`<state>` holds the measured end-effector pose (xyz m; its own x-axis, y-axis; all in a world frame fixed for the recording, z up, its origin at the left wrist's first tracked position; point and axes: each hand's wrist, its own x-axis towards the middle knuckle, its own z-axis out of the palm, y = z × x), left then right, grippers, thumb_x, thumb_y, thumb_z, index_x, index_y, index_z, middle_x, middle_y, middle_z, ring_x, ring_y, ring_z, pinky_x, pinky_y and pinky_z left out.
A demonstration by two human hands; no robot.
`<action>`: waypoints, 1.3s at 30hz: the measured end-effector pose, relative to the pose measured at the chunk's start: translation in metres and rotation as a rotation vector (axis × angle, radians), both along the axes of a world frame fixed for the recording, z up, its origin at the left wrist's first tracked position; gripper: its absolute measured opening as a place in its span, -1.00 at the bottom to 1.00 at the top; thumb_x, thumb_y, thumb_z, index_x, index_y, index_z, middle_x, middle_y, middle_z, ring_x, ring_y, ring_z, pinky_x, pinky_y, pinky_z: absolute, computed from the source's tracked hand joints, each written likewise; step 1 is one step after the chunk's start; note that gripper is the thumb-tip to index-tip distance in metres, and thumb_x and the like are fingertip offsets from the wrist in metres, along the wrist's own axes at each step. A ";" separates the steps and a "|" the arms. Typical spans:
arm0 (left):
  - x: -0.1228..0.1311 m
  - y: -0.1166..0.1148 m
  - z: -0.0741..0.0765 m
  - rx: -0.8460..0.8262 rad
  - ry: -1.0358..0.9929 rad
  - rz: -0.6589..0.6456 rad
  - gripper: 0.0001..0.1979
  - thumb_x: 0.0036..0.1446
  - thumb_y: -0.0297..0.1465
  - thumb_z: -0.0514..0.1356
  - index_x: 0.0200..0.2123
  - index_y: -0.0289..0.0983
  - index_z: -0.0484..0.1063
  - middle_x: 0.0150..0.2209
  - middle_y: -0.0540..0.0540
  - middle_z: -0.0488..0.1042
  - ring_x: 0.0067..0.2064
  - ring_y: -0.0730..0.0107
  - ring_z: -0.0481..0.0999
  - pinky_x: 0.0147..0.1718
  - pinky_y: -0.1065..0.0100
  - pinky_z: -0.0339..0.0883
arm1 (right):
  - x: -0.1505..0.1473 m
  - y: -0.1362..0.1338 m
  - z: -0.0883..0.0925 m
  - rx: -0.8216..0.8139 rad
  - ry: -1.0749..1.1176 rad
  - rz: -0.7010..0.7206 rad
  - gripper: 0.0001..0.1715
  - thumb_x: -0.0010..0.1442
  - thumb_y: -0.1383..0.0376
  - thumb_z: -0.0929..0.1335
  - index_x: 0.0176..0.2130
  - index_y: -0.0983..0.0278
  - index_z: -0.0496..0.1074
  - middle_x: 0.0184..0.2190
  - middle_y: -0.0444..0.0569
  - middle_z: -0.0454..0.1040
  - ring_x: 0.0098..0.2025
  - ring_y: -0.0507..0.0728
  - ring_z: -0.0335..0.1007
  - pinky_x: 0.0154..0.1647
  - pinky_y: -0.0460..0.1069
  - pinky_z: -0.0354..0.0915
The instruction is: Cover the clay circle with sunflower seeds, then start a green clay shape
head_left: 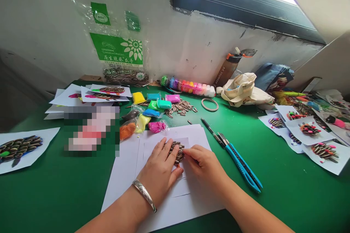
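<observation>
Black-and-white sunflower seeds (176, 152) form a tight patch on white paper (175, 196), between your hands. Your left hand (160, 169) lies flat and spread, fingertips touching the seeds. Your right hand (203, 165) sits narrowly against their right edge; you cannot tell whether it pinches any. A blue-handled cutter (242, 169) lies to the right of the paper.

The green counter (284, 193) carries white paper sheets (120, 185) near its front edge, blue scissors (240, 164) beside them, and loose sunflower seeds (180, 108), clay packs (153, 105) and a cloth bag (243, 89) toward its back edge.
</observation>
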<state>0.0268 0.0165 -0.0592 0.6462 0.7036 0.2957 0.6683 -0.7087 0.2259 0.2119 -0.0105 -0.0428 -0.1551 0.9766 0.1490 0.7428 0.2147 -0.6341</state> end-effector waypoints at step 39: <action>0.002 0.000 0.001 -0.037 -0.005 0.007 -0.51 0.15 -0.29 0.17 0.13 -0.36 0.33 0.19 -0.32 0.29 0.24 -0.12 0.19 0.11 -0.10 0.25 | -0.007 0.019 0.005 -0.056 -0.117 -0.109 -0.93 0.19 0.40 0.32 -0.31 0.26 0.41 -0.35 -0.07 0.38 -0.33 0.06 0.32 -0.31 -0.08 0.21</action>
<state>0.0286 0.0165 -0.0579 0.6394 0.7190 0.2723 0.6724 -0.6947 0.2555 0.2046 0.0090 -0.0379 -0.0608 0.9949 0.0809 0.8293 0.0955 -0.5507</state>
